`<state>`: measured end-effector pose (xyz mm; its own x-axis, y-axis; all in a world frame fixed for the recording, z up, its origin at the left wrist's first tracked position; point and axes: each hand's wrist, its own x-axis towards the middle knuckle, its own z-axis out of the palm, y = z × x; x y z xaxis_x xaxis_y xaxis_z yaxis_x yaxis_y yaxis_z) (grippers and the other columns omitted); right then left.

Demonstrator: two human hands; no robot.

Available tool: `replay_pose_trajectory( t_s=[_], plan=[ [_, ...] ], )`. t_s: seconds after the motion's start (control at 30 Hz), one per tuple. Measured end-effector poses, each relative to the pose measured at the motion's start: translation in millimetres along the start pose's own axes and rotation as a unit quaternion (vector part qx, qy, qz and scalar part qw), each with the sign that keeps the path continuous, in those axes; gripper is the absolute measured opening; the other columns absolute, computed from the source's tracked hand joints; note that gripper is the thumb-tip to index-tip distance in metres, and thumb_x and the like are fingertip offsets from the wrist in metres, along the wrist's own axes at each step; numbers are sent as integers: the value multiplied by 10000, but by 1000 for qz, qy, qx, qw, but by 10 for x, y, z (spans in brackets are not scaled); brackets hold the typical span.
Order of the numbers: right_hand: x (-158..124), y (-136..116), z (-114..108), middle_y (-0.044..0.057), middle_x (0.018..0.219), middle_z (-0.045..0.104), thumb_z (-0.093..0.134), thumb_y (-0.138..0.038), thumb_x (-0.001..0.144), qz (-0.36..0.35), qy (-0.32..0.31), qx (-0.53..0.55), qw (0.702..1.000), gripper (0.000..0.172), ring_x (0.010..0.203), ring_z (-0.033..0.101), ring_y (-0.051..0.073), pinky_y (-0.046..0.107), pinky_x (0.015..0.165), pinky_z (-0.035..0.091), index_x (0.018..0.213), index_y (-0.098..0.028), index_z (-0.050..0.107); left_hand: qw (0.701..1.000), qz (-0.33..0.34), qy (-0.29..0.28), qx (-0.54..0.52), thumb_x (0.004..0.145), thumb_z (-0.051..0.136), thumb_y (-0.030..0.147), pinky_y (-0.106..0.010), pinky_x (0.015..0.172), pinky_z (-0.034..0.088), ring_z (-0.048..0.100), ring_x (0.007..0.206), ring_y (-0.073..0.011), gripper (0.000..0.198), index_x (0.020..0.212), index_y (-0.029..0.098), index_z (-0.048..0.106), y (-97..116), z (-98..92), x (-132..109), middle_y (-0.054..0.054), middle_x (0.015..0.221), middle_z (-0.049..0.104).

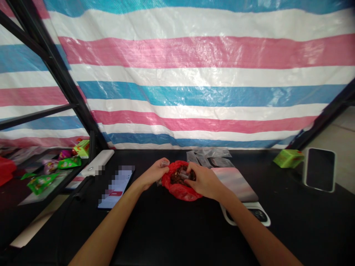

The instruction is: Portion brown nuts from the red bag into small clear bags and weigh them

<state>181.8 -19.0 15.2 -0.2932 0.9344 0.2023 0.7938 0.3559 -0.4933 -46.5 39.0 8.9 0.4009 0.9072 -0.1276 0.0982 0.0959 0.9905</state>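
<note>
On table, centre: red bag, open, brown bits inside.
Left hand: clamped on bag's left rim.
Right hand: fingertips inside bag, at clear piece; whether gripped, not discernible.

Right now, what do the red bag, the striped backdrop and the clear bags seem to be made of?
Red bag: probably thin, slightly shiny plastic film, judging by its crinkles. Striped backdrop: glossy sheeting, perhaps woven plastic, given its wrinkles and bright glare. Clear bags: likely thin, shiny plastic, being see-through and creased.
</note>
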Motion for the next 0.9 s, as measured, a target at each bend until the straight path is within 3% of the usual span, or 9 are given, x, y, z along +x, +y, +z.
replay_pose_trajectory(
  t_s=[0.1, 0.33, 0.47, 0.67, 0.9],
  plan=[
    [15, 7, 28, -18, 861, 674, 703, -311, 869, 28, 11, -20, 999, 200, 710, 613, 155, 257, 613, 288, 928, -239, 526, 1000, 4, 25, 3, 703, 595, 205, -186, 557, 368, 476, 584, -79, 178, 864, 195, 520, -55, 26, 29, 60, 718, 514],
    [20, 25, 63, 2, 964, 680, 641, -134, 816, 24, 18, -46, 998, 235, 737, 623, 158, 261, 616, 274, 979, -239, 510, 1000, 6, -5, 4, 697, 533, 211, -193, 550, 364, 465, 589, -94, 164, 860, 200, 540, -96, 22, 50, 49, 722, 503],
    [20, 24, 66, 2, 973, 687, 671, -172, 827, 30, 12, -50, 998, 239, 741, 623, 166, 268, 623, 290, 1009, -243, 533, 999, 21, -6, -29, 647, 496, 184, -197, 546, 354, 447, 601, -99, 192, 835, 201, 530, -87, 37, 51, 44, 742, 482],
    [15, 39, 57, 31, 1197, 658, 631, -122, 830, 3, 5, -67, 998, 353, 882, 667, 187, 288, 689, 353, 1152, -257, 583, 994, 54, 51, -78, 559, 466, 171, -216, 568, 365, 401, 628, -112, 137, 694, 193, 454, -90, 51, 110, 28, 718, 430],
    [16, 44, 35, 12, 1171, 685, 668, -159, 824, 12, 1, -68, 998, 320, 841, 668, 192, 298, 711, 376, 1117, -271, 604, 989, 42, 27, -141, 530, 470, 191, -234, 566, 385, 405, 597, -108, 142, 671, 180, 462, -50, 102, 69, 23, 696, 456]
  ],
)
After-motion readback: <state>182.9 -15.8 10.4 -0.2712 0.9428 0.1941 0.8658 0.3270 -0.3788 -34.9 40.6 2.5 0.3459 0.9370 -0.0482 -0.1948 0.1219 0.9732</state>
